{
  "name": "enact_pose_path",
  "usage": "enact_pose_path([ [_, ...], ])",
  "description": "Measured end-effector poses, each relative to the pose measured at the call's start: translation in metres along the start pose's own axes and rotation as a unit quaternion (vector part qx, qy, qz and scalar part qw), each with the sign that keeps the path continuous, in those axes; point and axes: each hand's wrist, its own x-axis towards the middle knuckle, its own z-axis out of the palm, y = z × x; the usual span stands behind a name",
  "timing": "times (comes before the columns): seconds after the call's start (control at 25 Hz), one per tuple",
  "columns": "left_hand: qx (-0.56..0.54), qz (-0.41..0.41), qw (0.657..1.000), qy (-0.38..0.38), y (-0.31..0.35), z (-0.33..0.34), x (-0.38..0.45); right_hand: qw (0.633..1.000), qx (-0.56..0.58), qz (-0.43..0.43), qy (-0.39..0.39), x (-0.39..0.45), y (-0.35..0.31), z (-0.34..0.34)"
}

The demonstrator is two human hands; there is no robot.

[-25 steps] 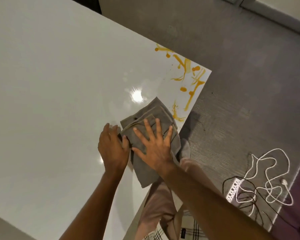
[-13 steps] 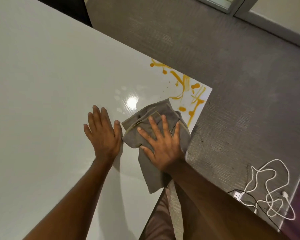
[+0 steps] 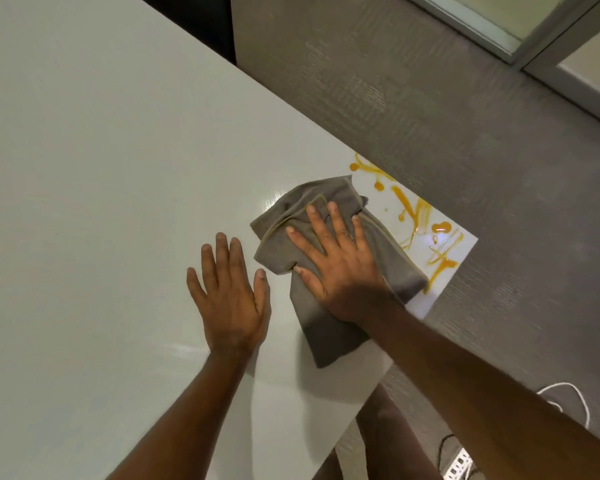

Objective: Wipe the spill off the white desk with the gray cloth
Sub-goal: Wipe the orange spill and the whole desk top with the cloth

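Note:
A crumpled gray cloth [image 3: 329, 327] lies on the white desk [image 3: 101, 168] near its right corner. My right hand [image 3: 340, 265] presses flat on the cloth with fingers spread. An orange-yellow spill [image 3: 426, 216] streaks the desk corner just beyond the cloth's far edge; the cloth covers part of it. My left hand [image 3: 229, 299] rests flat on the bare desk, left of the cloth, fingers apart, holding nothing.
Gray carpet [image 3: 465, 116] surrounds the desk's right and far edges. A white cable [image 3: 568, 393] and a power strip [image 3: 461, 465] lie on the floor at lower right. A glass partition frame [image 3: 520, 46] runs along the top right.
My right hand has pushed the cloth toward the desk corner, onto the near streaks of the spill. My left hand came off the cloth and now lies flat on the desk.

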Motion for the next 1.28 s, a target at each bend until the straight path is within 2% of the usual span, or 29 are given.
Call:
enact_pose_path([
  [0.28,0.014,-0.003,1.000,-0.002,0.001,0.000,0.001,0.999,0.004,-0.018,-0.030,0.072,0.014,-0.004],
  [0.44,0.009,0.001,1.000,0.007,0.000,0.003,0.001,0.998,0.056,0.003,-0.001,0.090,0.016,-0.009],
  [0.64,0.016,0.002,1.000,0.019,0.000,0.005,0.000,0.991,0.130,0.026,0.031,0.083,0.020,-0.013],
  [0.84,0.013,0.002,1.000,0.016,-0.001,0.006,0.000,0.995,0.089,0.035,0.028,0.059,0.035,-0.015],
  [1.08,0.012,0.002,1.000,0.009,-0.001,0.002,0.000,0.988,0.085,0.125,0.015,-0.008,0.027,-0.016],
  [1.2,0.008,0.000,1.000,0.005,-0.001,0.001,0.000,0.990,0.094,0.102,0.028,-0.025,0.022,-0.016],
  [1.28,0.014,0.002,1.000,0.006,-0.002,0.001,0.001,0.992,0.055,0.104,0.040,-0.018,0.024,-0.018],
])
